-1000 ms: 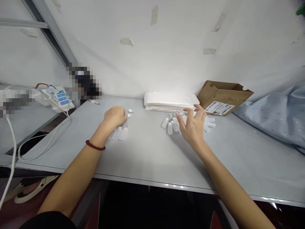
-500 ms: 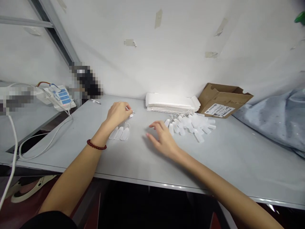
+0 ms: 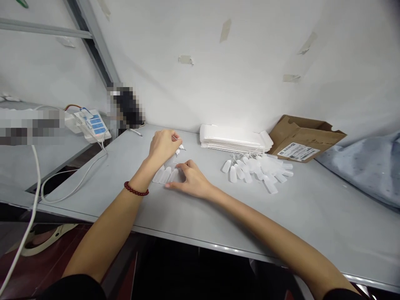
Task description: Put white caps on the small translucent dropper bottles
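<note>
My left hand (image 3: 166, 146), with a dark red beaded bracelet at the wrist, pinches a small white piece (image 3: 181, 147) with a thin dark tip. Just below it on the grey table lies another small white piece (image 3: 178, 152). Several translucent white tags (image 3: 164, 176) lie side by side nearer the table's front. My right hand (image 3: 191, 180) is at the right end of these tags, thumb and index finger apart around the rightmost one. To the right is a loose pile of similar white tags (image 3: 250, 167).
A stack of white padded envelopes (image 3: 234, 138) stands against the wall, beside an open cardboard box (image 3: 304, 141). Pale blue fabric (image 3: 368, 162) covers the right back. A power strip (image 3: 93, 125) and white cables lie at the left, near the table edge.
My right hand has moved left from beside the pile to the row of tags. The view has shifted slightly, while my left hand stays over the same area with its small piece.
</note>
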Demonstrator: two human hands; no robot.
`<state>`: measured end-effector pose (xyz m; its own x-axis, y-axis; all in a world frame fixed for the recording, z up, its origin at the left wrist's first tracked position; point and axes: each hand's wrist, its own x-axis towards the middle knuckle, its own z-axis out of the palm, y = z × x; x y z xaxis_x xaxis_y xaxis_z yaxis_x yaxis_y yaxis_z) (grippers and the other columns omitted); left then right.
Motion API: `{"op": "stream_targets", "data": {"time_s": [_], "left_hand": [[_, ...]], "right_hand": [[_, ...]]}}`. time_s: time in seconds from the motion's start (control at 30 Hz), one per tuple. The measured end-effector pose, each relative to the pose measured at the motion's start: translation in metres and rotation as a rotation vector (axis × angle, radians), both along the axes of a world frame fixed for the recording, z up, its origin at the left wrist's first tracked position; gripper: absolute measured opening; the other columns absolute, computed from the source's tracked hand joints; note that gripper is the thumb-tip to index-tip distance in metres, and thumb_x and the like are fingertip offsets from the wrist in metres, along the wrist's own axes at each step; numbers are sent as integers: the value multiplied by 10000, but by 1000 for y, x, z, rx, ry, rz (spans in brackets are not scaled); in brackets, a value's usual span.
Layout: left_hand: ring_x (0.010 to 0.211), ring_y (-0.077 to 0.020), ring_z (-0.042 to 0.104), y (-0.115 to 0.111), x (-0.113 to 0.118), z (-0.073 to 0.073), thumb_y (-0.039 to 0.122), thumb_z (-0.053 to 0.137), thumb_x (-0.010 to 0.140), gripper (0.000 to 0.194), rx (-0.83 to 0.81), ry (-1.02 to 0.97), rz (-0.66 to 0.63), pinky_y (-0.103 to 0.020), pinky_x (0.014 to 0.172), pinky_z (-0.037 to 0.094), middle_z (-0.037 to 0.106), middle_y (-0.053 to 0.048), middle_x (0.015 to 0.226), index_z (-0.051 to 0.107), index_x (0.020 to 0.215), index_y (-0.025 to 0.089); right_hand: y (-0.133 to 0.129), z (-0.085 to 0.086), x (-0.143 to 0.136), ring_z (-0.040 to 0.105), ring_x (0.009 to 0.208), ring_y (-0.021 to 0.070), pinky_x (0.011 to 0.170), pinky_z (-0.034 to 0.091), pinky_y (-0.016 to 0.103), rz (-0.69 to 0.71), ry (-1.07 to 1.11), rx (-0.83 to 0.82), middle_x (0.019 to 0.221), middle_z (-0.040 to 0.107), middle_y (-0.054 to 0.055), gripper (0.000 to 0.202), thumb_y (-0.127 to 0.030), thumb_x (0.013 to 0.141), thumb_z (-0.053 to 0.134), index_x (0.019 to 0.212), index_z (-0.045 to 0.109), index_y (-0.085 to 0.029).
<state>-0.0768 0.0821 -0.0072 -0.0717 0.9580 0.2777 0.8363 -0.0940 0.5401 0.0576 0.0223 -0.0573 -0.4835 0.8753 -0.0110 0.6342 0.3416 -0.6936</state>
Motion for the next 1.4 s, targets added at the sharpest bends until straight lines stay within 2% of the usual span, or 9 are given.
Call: {"op": "stream_targets", "data": {"time_s": [0.2, 0.4, 0.57, 0.67, 0.9, 1.0, 1.13, 1.27, 1.4], "left_hand": [[864, -251, 657, 2, 0, -2, 276, 574, 752, 218, 23, -37, 10, -343, 807, 488, 733, -96, 866, 723, 858, 158], [782, -231, 655, 1, -1, 0, 293, 617, 732, 204, 43, -195, -33, -325, 735, 488, 725, -84, 785, 720, 824, 143], [601, -162, 615, -6, 9, 0, 322, 657, 719, 216, -104, -438, -248, -287, 612, 487, 714, -62, 730, 698, 814, 132], [575, -132, 602, -13, 18, -2, 313, 650, 744, 201, -168, -517, -401, -275, 609, 495, 711, -55, 721, 687, 821, 131], [645, -144, 650, -27, 39, -13, 310, 662, 768, 202, -232, -556, -598, -293, 673, 537, 717, -43, 747, 695, 883, 148], [721, -165, 672, -31, 51, -22, 307, 651, 779, 186, -172, -519, -583, -296, 702, 551, 724, -47, 784, 697, 871, 152], [778, -184, 698, -35, 62, -32, 315, 648, 789, 206, -146, -621, -557, -310, 740, 577, 746, -50, 844, 709, 891, 146], [808, -199, 712, -36, 62, -36, 321, 668, 785, 242, -94, -605, -517, -322, 788, 578, 760, -52, 882, 735, 943, 151], [879, -201, 707, -37, 60, -36, 323, 648, 811, 251, 2, -531, -554, -325, 845, 562, 759, -47, 967, 745, 990, 176]], "right_hand": [[-1, -7, -3, 499, 1036, 256, 937, 432, 425, -46, 34, 23, 1043, 489, 99, 624, -469, 701, 745, 1190, 588, -115], [-3, 0, 12, 534, 998, 230, 874, 470, 401, -84, 176, 56, 1105, 520, 108, 595, -410, 732, 726, 1233, 556, -139], [-6, 6, 46, 573, 939, 214, 820, 488, 389, -89, 281, 178, 1059, 573, 91, 567, -384, 772, 699, 1275, 543, -175], [-7, 6, 72, 583, 962, 218, 811, 496, 394, -80, 334, 197, 1085, 586, 88, 580, -364, 791, 678, 1326, 511, -213], [-12, -5, 111, 584, 1013, 233, 841, 507, 425, -104, 399, 47, 1147, 590, 97, 655, -341, 769, 698, 1378, 485, -224], [-15, -5, 113, 572, 1014, 230, 824, 513, 407, -77, 399, 67, 1120, 600, 90, 641, -307, 768, 701, 1372, 502, -232], [-19, 1, 111, 574, 934, 207, 816, 517, 400, -57, 368, 119, 1071, 607, 76, 618, -274, 783, 685, 1374, 508, -243], [-20, 2, 110, 574, 886, 198, 814, 522, 405, -61, 318, 134, 1045, 605, 74, 612, -250, 785, 675, 1375, 511, -234], [-18, -1, 111, 577, 876, 199, 823, 525, 418, -77, 342, 143, 1029, 600, 67, 600, -252, 780, 675, 1362, 527, -243]]}}
